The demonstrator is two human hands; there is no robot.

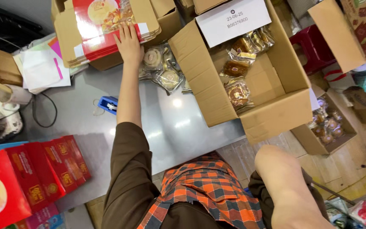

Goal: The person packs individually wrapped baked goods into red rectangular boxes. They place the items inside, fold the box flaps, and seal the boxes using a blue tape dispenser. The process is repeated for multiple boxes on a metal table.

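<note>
Your left hand (130, 44) lies flat, fingers together and extended, on the lower edge of a stack of flattened red-and-cardboard gift boxes (106, 25) at the far side of the grey table (170, 123); it presses rather than grips. Your right hand is out of view, with only the bare forearm (291, 191) hanging low at your side, so you cannot tell whether it is open or closed. The stack overhangs a brown carton beneath it, and a one-handed pull on the top sheet could, by the look of it, drag the whole pile forward onto the wrapped round cakes (162, 68) just beside your wrist, denting their clear packets. The open carton of wrapped cakes (238, 85) juts past the table edge, so a knock from your elbow could tip it to the floor. A blue tape dispenser (108, 104) sits near your forearm.
</note>
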